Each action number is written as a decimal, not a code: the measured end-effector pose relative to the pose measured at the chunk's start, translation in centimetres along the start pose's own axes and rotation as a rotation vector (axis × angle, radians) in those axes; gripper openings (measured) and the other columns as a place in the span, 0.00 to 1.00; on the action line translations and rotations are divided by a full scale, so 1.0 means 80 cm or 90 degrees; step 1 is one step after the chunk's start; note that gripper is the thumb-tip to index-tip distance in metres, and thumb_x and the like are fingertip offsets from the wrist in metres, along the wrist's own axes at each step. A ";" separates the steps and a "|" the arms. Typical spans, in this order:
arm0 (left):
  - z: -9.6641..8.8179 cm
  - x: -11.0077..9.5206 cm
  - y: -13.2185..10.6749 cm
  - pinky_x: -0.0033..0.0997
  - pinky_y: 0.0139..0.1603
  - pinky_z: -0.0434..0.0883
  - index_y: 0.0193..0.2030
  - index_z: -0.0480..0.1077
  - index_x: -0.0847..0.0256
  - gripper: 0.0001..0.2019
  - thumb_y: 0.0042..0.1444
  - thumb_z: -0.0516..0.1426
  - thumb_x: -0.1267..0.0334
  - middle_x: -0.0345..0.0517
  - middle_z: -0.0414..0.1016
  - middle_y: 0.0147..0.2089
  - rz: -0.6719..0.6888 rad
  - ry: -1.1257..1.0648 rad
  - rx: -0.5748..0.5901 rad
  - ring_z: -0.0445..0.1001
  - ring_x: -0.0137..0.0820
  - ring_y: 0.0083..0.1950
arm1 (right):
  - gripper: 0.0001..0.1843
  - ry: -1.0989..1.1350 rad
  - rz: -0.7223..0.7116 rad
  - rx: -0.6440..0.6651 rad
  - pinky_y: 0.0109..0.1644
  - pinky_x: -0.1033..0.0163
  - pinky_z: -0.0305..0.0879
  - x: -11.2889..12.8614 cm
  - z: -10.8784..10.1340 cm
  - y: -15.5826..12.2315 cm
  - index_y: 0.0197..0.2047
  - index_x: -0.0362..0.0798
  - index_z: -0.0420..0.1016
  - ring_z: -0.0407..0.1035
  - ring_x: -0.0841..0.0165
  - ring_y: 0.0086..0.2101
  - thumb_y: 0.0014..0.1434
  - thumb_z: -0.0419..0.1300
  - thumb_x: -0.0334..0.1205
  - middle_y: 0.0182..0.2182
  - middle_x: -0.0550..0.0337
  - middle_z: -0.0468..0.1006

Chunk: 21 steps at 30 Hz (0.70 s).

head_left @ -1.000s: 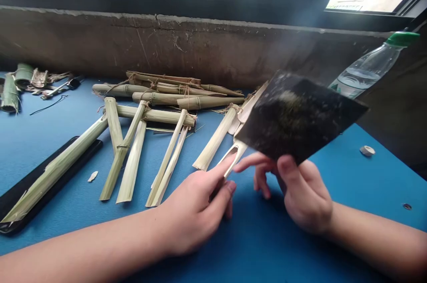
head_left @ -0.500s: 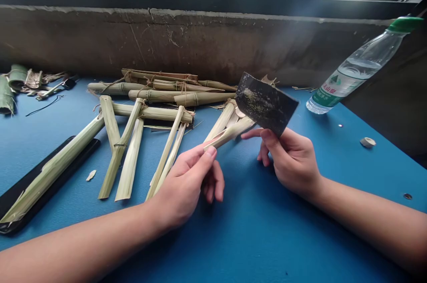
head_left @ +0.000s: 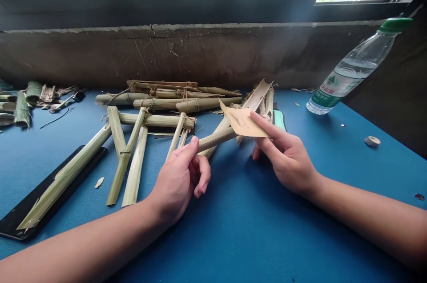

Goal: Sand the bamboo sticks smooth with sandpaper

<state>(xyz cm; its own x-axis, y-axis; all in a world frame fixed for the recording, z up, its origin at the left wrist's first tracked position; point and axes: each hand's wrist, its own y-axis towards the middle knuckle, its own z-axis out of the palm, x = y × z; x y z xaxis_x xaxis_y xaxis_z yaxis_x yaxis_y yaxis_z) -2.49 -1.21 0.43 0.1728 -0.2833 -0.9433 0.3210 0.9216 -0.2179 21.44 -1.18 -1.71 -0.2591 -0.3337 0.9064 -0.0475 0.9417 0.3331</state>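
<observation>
Between thumb and fingers, my left hand [head_left: 182, 176] grips one end of a split bamboo strip [head_left: 215, 139], which slants up to the right. My right hand [head_left: 287, 154] pinches a sheet of sandpaper [head_left: 245, 123] with its tan backing turned up and its index finger on top. The sandpaper lies over the far end of the strip and hides it. Just left of my left hand is a bamboo frame [head_left: 153, 120] with several legs. Behind the sandpaper stand more bamboo pieces [head_left: 260, 94] and a turquoise-and-black object [head_left: 279, 118], partly hidden.
Tied bamboo bundles [head_left: 187, 103] lie along the wall. At left, a long bamboo piece [head_left: 66, 176] rests on a black flat object [head_left: 43, 189]. Bamboo offcuts [head_left: 23, 109] sit at the far left. A water bottle [head_left: 347, 74] leans at right, near a small round piece [head_left: 372, 141].
The sandpaper has turned from its dark gritty face to its tan back and come down onto the strip. The strip in my left hand has rolled over. The view has tilted up slightly.
</observation>
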 end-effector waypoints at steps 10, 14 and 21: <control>0.000 0.001 -0.003 0.30 0.23 0.56 0.16 0.66 0.59 0.41 0.73 0.37 0.36 0.45 0.64 0.14 -0.009 -0.046 0.048 0.60 0.27 0.17 | 0.30 -0.016 0.023 0.025 0.34 0.64 0.73 0.003 0.002 0.004 0.74 0.49 0.68 0.68 0.69 0.29 0.73 0.58 0.47 0.32 0.60 0.77; 0.000 0.003 -0.004 0.29 0.25 0.57 0.19 0.69 0.60 0.32 0.72 0.50 0.43 0.42 0.66 0.15 0.020 -0.003 0.071 0.61 0.26 0.19 | 0.31 -0.026 0.025 0.022 0.35 0.62 0.75 -0.003 0.002 0.002 0.76 0.51 0.65 0.69 0.69 0.30 0.73 0.58 0.48 0.35 0.59 0.79; 0.001 0.005 -0.004 0.29 0.25 0.57 0.20 0.67 0.60 0.31 0.73 0.50 0.46 0.41 0.66 0.16 0.026 0.013 0.066 0.61 0.26 0.19 | 0.41 -0.032 0.027 0.011 0.36 0.58 0.77 -0.006 0.000 -0.001 0.80 0.53 0.53 0.73 0.64 0.31 0.71 0.62 0.49 0.35 0.59 0.81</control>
<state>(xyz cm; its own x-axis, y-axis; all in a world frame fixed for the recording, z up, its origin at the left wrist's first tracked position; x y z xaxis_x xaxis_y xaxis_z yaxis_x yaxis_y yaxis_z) -2.47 -1.66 0.14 0.1688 -0.2402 -0.9559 0.4091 0.8994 -0.1538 21.57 -1.07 -2.17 -0.3087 -0.2910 0.9055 -0.0526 0.9558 0.2892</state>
